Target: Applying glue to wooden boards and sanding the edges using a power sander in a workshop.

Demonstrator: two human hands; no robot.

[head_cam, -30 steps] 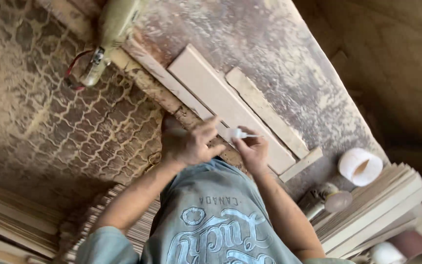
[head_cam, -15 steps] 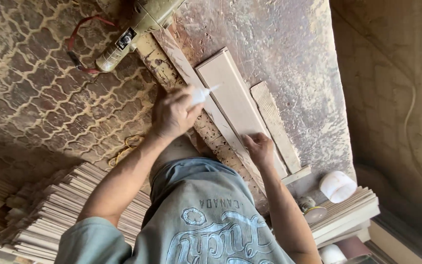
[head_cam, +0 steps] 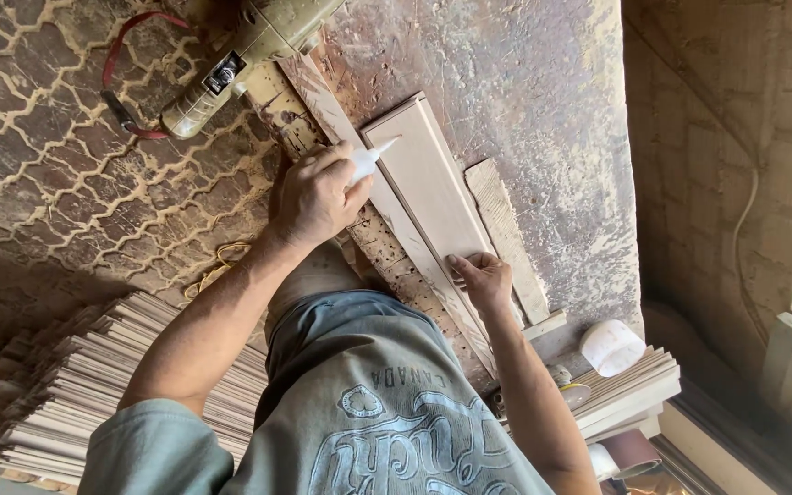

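Note:
My left hand point(head_cam: 315, 197) is shut on a small white glue bottle point(head_cam: 366, 161). Its nozzle points at the far corner of a pale wooden panel point(head_cam: 428, 188) that lies flat on the dusty workbench point(head_cam: 524, 82). My right hand point(head_cam: 483, 275) presses its fingers on the near end of that panel and holds it down. A narrower rough wooden strip point(head_cam: 506, 234) lies just to the right of the panel. A long drilled batten point(head_cam: 387, 247) runs along the bench edge under my left hand.
A green power tool point(head_cam: 231, 60) with a red cord point(head_cam: 126, 82) lies at the bench's far left end. A large stack of wooden slats point(head_cam: 93, 394) sits on the paved, sawdust-covered floor at left. A white roll point(head_cam: 611, 346) and more boards point(head_cam: 634, 390) are at right.
My left hand has carried the glue bottle further up to the panel's far corner. My right hand has slid down to the panel's near end. The view has shifted.

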